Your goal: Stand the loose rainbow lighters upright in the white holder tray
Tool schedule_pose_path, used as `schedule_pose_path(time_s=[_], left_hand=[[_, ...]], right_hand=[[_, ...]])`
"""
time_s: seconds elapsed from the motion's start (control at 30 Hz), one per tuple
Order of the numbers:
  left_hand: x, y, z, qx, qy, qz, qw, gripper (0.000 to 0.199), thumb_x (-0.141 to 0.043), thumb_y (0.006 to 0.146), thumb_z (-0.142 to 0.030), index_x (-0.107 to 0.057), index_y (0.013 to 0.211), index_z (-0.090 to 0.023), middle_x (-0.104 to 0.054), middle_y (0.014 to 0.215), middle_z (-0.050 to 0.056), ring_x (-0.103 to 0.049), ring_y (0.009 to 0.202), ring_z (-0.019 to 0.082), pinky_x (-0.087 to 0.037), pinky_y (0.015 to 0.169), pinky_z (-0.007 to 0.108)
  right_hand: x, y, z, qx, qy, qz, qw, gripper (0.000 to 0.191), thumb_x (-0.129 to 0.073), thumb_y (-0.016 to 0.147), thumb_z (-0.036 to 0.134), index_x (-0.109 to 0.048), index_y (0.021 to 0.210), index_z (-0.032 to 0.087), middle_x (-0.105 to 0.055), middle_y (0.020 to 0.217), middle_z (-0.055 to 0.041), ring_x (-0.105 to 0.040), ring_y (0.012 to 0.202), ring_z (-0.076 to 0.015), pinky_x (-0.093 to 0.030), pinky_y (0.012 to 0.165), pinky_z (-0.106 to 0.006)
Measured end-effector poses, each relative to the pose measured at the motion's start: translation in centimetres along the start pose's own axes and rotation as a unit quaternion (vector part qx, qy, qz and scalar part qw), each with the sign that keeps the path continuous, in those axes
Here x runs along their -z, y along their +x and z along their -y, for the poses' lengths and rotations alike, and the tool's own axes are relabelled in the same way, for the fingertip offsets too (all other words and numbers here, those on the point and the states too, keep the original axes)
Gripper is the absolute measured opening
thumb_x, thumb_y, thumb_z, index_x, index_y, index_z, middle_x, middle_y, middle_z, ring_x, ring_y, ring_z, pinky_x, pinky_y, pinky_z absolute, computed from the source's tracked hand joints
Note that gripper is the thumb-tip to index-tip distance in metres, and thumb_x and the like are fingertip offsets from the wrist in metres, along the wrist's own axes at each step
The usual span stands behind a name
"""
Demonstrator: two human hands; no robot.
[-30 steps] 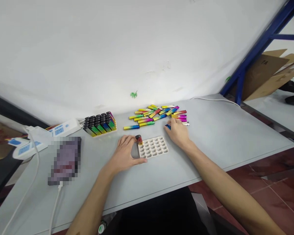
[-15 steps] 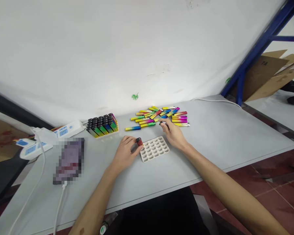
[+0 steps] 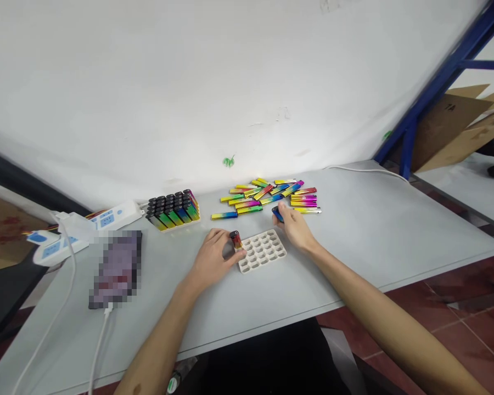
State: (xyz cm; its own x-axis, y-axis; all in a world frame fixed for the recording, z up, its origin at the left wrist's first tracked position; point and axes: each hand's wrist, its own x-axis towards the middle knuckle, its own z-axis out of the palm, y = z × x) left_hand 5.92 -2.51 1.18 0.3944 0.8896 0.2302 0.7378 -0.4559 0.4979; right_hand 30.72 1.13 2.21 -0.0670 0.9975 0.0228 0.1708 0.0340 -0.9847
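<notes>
A white tray (image 3: 263, 251) with rows of slots lies on the table. One red lighter (image 3: 236, 240) stands upright at its back left corner. My left hand (image 3: 214, 257) is at that corner, its thumb and fingers around the red lighter, the thumb over the tray's edge. Just behind the tray's right side, my right hand (image 3: 295, 225) is closed on a blue lighter (image 3: 277, 213), black end up. Behind the hands lies a loose pile of shiny coloured lighters (image 3: 264, 191).
A full tray of upright lighters (image 3: 173, 210) stands at the back left. Further left are a power strip (image 3: 111, 218) and a blurred phone (image 3: 117, 269) with a white cable. A wall rises behind; a blue metal frame (image 3: 432, 85) and cardboard boxes (image 3: 456, 129) are at right.
My right hand has lifted a blue lighter from near the pile and turned it upright, closer to the tray. The left thumb has slid a little over the tray's edge.
</notes>
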Motion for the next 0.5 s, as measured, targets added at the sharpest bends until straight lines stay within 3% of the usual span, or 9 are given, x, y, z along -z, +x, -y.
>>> schedule_pose_path(time_s=[0.1,0.23,0.37,0.5], left_hand=[[0.20,-0.09,-0.34,0.010,-0.025,0.035,0.999,0.049,-0.074,0.078,-0.056,-0.060,0.110,-0.021,-0.064,0.111,0.008,-0.050,0.116,0.029,-0.045,0.099,0.046],[0.33,-0.15,-0.58,0.007,-0.026,0.060,0.998,0.071,-0.078,0.066,-0.068,-0.060,0.115,-0.021,-0.062,0.114,0.009,-0.047,0.117,0.031,-0.043,0.100,0.046],[0.47,-0.10,-0.69,0.016,-0.006,0.083,0.996,0.076,-0.074,0.064,-0.075,-0.062,0.115,-0.021,-0.058,0.110,0.009,-0.045,0.109,0.031,-0.043,0.098,0.047],[0.53,-0.09,-0.53,0.007,0.007,0.090,0.996,0.077,-0.076,0.061,-0.076,-0.061,0.112,-0.020,-0.056,0.113,0.010,-0.044,0.108,0.032,-0.040,0.099,0.049]], right_hand=[[-0.01,0.31,-0.15,-0.024,0.043,-0.028,0.998,0.063,-0.038,0.093,0.068,-0.040,0.049,0.022,-0.028,0.046,0.0036,-0.025,0.043,-0.0107,-0.019,0.046,-0.029],[0.01,0.66,-0.06,-0.085,0.160,-0.017,0.983,0.054,-0.041,0.092,0.054,-0.036,0.048,0.023,-0.021,0.043,0.0058,-0.014,0.040,-0.0086,-0.013,0.042,-0.027],[0.10,0.78,0.30,-0.118,0.228,-0.025,0.966,0.049,-0.043,0.090,0.049,-0.034,0.049,0.023,-0.019,0.044,0.0072,-0.008,0.041,-0.0077,-0.007,0.041,-0.026],[0.30,0.82,0.29,-0.126,0.250,-0.025,0.960,0.052,-0.045,0.090,0.057,-0.035,0.052,0.023,-0.017,0.044,0.0081,-0.008,0.041,-0.0075,-0.007,0.041,-0.026]])
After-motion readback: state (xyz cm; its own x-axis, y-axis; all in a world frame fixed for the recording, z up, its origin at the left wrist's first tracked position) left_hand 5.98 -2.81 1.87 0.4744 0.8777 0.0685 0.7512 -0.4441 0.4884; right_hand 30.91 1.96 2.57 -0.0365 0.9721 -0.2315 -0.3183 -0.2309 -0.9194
